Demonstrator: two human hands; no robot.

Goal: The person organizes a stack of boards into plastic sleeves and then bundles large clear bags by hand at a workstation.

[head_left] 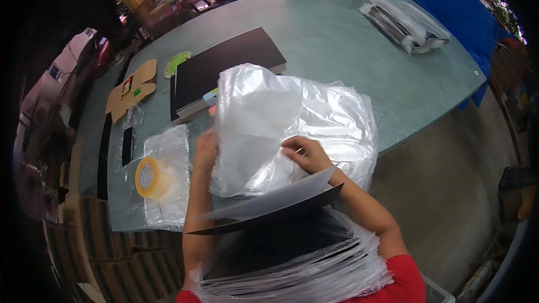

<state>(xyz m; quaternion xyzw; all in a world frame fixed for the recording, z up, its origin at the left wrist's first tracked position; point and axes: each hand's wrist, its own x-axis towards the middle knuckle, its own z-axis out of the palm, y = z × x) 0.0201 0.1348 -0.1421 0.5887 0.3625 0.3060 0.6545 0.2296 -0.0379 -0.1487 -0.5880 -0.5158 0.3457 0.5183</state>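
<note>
A thick pile of clear plastic bags (337,118) lies on the green table in front of me, with one clear plastic bag (252,129) raised at its left. My left hand (206,150) is closed at that bag's left edge, some fingers hidden. My right hand (307,155) pinches the film near the bag's lower right part. Across my forearms rests a black sheet (264,217) with a translucent sheet (281,193) over it. Close to my body is a stack of plastic-wrapped dark sheets (297,269).
Left of the bags are a roll of clear tape (151,178) on flat plastic packs (174,151), a dark narrow object (128,146) and a cut cardboard piece (132,90). A stack of black sheets (230,67) lies beyond. Wrapped packs (404,25) sit far right, near a blue tarp (449,5).
</note>
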